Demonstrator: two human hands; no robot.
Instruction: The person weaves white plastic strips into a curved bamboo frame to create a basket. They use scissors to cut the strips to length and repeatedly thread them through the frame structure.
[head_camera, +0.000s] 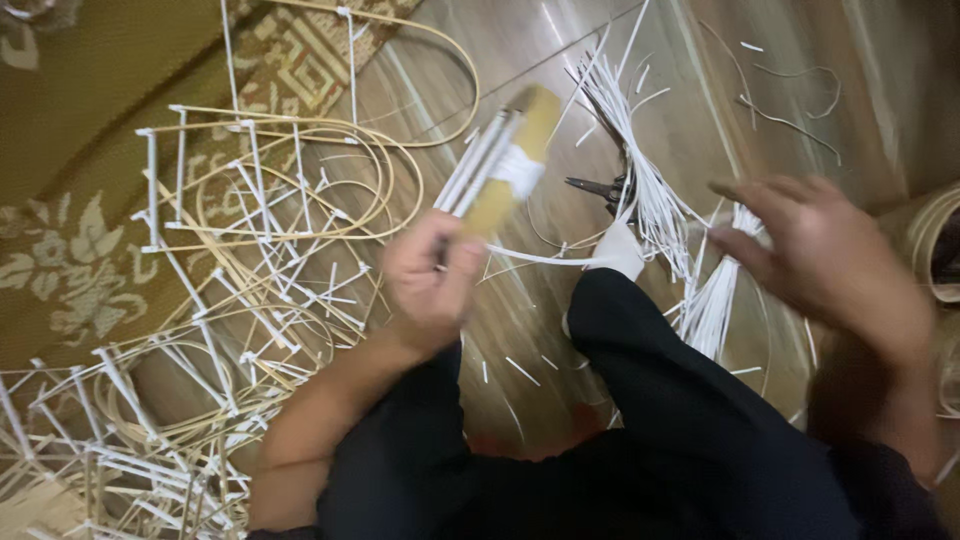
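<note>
1. A bundle (503, 165) of flat sticks, tan and white and bound at the middle with white strip, is held in the left hand (432, 280), whose grip is closed about its near end; the bundle slants up and to the right above the floor (560, 50).
2. The right hand (820, 250) is blurred and held over the white strips (650, 190) at the right; its fingers are spread, nothing is seen in its grip, and whether the strips are touched cannot be told.
3. Scissors (600, 188) lie on the floor just beside the strips, between the two hands and farther off.
4. A white-socked foot (618, 250) and a dark trouser leg (680, 400) are stretched between the hands; a white strip runs from under the bundle to the sock.
5. To the left, frames (240, 190) of cane hoops and white-bound rods are piled, filling the near left corner.
6. Short white offcuts (522, 370) are scattered on the floor near the leg, and thin curled pieces lie at the far right.
7. The floor is of glossy wood boards; a patterned olive rug (70, 250) covers the left side under the frames.
8. At the right edge, a rounded coil (925, 235) of cane is partly seen.
9. Bare floor is left only in a strip running from the middle to the far side.
</note>
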